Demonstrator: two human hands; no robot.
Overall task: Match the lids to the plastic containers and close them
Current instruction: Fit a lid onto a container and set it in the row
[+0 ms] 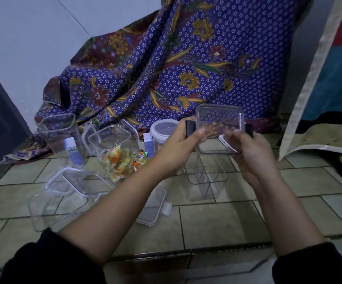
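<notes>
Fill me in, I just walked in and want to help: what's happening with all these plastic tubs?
A person holds a clear square lid with dark clips, left hand and right hand pinching its sides, over an empty tall container on the tiled floor. It isn't on yet. Nearby, a container of colourful packets stands open, a round tub already has its lid, and a loose lid lies on the floor.

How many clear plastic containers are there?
5: tall container back left, sweets-filled one centre, round lidded one behind, square one centre right, one lying front left. Others possibly hidden.
</notes>
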